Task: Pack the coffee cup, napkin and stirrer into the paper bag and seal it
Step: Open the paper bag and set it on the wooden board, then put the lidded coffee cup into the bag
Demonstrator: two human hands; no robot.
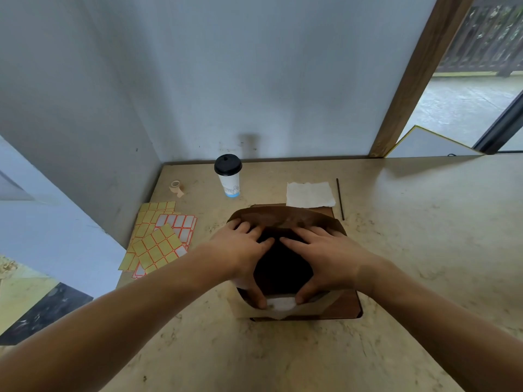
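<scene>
- Dead centre of the frame, both hands are in the mouth of the brown paper bag (285,219), spreading it wide. Looks like the opening-up step, nothing packed yet.
- Left hand (242,250) grips the bag's left edge: fingers (249,228) curled over the far rim, thumb hooked on the near rim by the white inner flap.
- Right hand (329,254) mirrors it on the right edge, its fingers on the far rim and its thumb pinching the near one. Both hold only the bag.
- Bag sits on the beige bench (424,250), mouth up toward the camera, inside just a dark hole so I can't tell if anything's in there. Probably not, since all three items are still out.
- Coffee cup (229,176) with the black lid stands upright at the upper middle of the frame, near the wall, well apart from the bag.
- White napkin (310,194) lies flat just above the bag's far edge, with the thin dark stirrer (340,198) lying right of it.
- Left side of the frame: sheets of sticker labels (161,239) and a small tape roll (176,187) above them, presumably for the sealing.
- My guess for next: one hand lets go for the cup while the other keeps the mouth open. Cup has to go in upright.
</scene>
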